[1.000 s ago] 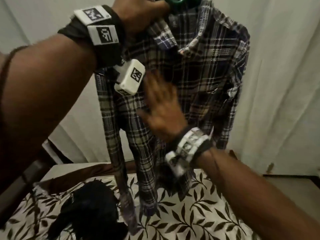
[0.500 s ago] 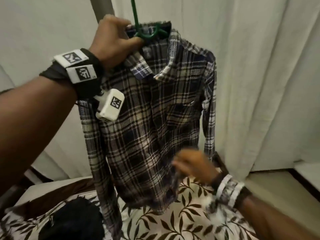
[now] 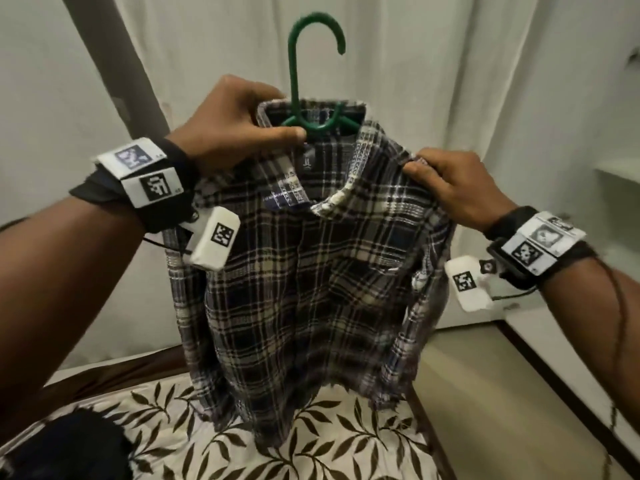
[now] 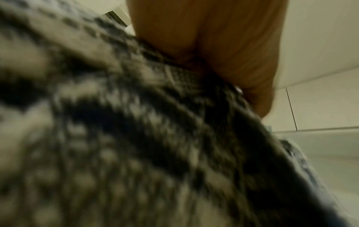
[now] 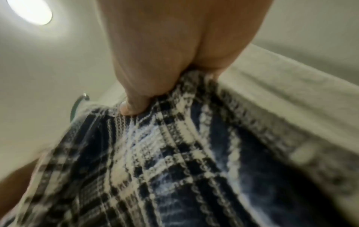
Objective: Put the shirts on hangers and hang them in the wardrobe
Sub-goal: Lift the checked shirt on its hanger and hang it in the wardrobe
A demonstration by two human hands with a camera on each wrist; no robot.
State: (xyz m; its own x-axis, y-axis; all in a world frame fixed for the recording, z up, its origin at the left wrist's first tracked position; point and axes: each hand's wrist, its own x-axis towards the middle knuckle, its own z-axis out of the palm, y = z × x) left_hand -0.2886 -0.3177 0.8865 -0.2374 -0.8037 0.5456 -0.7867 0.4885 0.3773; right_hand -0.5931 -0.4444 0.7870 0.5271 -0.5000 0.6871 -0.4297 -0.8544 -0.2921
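Dark blue and cream plaid cotton shirt (image 3: 304,278) draped on a green plastic hanger (image 3: 311,119), held up in mid-air at centre, in front of pale cream curtains (image 3: 433,81). Collar open at top, hanger hook rising upright above it, free of any rail. Buttoned front facing the camera, chest pocket on the right side, both sleeves hanging down at the edges. Hem dangling just above the near bed.

Left hand (image 3: 235,123) at the top left of the shirt, fingers curled round the collar, thumb pressed to the hanger's left arm: grip closed on hanger and collar together. In the left wrist view, only blurred plaid cloth and the base of the hand (image 4: 209,46) visible.

Right hand (image 3: 450,188) at the right shoulder of the shirt, grip narrow, thumb and fingers pinching a fold of the fabric at the shoulder seam. Right wrist view confirming it: thumb (image 5: 134,106) dug into the plaid weave, cloth bunched under the palm.

Below, a bedsheet in cream with a brown leaf print (image 3: 346,441) covering the bed. A dark black garment (image 3: 69,448) lying on it at near left. White marker-tagged bands strapped on both wrists. A round ceiling light (image 5: 29,10) glowing at upper left in the right wrist view.
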